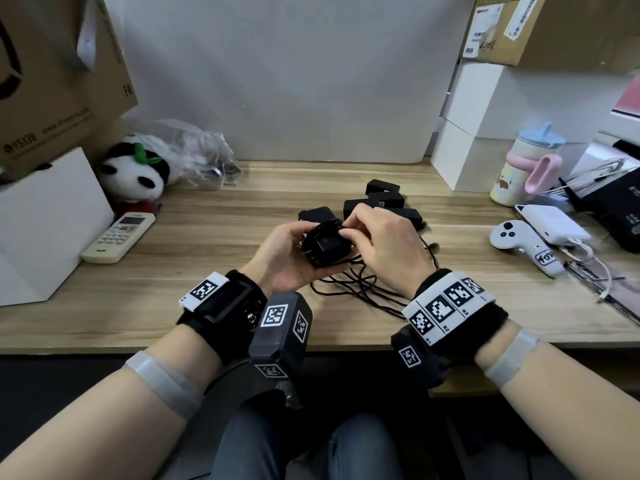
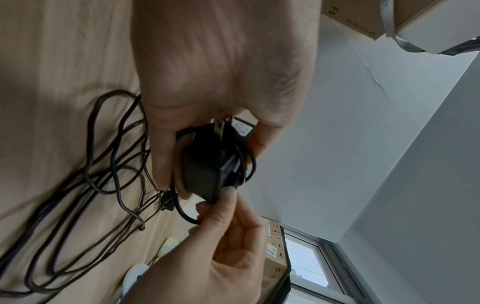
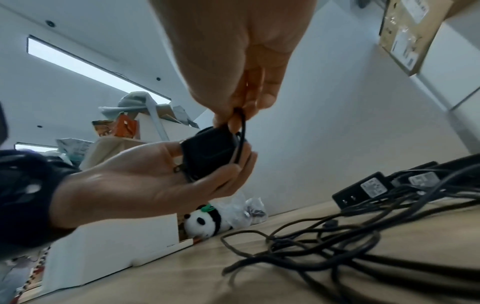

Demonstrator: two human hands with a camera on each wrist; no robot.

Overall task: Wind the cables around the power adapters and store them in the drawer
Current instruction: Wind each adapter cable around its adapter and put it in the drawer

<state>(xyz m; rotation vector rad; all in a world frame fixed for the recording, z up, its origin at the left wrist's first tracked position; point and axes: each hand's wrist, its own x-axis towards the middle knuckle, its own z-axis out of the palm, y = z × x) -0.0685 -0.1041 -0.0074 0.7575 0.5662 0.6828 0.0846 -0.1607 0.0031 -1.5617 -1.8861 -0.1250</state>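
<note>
My left hand (image 1: pixel 294 252) (image 2: pixel 207 115) (image 3: pixel 182 170) cradles a black power adapter (image 1: pixel 325 245) (image 2: pixel 207 174) (image 3: pixel 207 150) above the wooden desk, its metal prongs toward the palm and a few turns of cable round it. My right hand (image 1: pixel 374 242) (image 2: pixel 223 226) (image 3: pixel 233 117) pinches the thin black cable (image 3: pixel 242 131) (image 2: pixel 184 216) at the adapter's edge. The loose rest of the cable (image 1: pixel 356 285) (image 2: pixel 103 164) (image 3: pixel 324 246) lies in tangled loops on the desk below. Several more black adapters (image 1: pixel 384 199) (image 3: pixel 363 189) sit just behind my hands. No drawer is in view.
A panda plush (image 1: pixel 133 171), a plastic bag and a white remote (image 1: pixel 119 237) lie at the left by white and cardboard boxes. At the right stand a pastel cup (image 1: pixel 526 168), a white controller (image 1: pixel 523 244), a power bank and stacked boxes. The desk's front edge (image 1: pixel 346 344) runs under my wrists.
</note>
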